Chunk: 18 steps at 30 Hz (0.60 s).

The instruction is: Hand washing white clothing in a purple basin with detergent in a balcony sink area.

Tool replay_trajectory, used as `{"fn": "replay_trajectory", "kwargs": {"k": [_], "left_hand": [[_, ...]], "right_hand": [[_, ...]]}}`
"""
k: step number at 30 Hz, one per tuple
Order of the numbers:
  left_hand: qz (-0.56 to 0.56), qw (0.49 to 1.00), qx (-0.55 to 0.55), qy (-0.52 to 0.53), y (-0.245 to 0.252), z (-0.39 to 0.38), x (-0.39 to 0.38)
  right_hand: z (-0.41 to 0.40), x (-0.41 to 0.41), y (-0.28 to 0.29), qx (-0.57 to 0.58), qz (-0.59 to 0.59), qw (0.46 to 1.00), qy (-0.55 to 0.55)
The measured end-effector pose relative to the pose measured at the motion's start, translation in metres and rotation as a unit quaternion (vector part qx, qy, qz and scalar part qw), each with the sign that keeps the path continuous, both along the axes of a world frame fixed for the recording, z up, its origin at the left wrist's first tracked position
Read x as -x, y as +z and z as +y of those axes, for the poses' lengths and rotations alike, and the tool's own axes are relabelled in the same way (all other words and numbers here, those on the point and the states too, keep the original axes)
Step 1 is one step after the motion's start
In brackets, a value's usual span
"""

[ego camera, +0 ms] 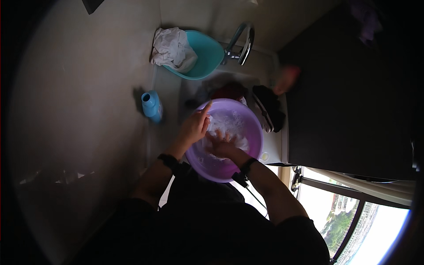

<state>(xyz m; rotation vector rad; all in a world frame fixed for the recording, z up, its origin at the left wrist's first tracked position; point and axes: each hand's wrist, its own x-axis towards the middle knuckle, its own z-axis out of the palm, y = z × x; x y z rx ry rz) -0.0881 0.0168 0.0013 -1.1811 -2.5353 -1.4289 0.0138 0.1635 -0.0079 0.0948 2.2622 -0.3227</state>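
Note:
A round purple plastic basin [255, 132] holds sudsy water and a white cloth [244, 143], partly under the water. My left hand [196, 126] grips the basin's left rim, with one finger stretched forward along it. Inside the basin my right hand [223, 145] lies in the water with its fingers spread, touching the white cloth. No object is held between those fingers. Dark bands circle both wrists, and a cable runs from the one on the right. Behind the basin, dark red cloth [228, 90] lies in the sink, partly hidden by the rim.
A turquoise basin [208, 54] with white cloth [174, 49] stands back left, beside the chrome faucet [246, 46]. An uncapped blue bottle [152, 107] is left. At right are a dark item with pale stripes [269, 107], a blurred reddish thing [287, 79] and a small round cap [265, 156].

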Motion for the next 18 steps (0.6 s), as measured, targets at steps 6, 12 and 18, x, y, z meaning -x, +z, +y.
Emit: {"fn": "replay_trajectory", "kwargs": {"k": [6,12,18], "left_hand": [[0.003,0.999,-0.033,-0.019,0.011,0.001,0.005],[-0.032,0.998,-0.039,-0.027,0.023,0.002,0.002],[0.003,1.0,-0.022,-0.013,0.006,0.001,0.002]], "right_hand": [[0.017,0.018,-0.007,0.035,0.129,0.991,0.006],[-0.022,0.031,-0.009,0.038,0.312,0.943,-0.107],[0.002,0.021,0.01,0.06,0.268,0.961,-0.003]]}}
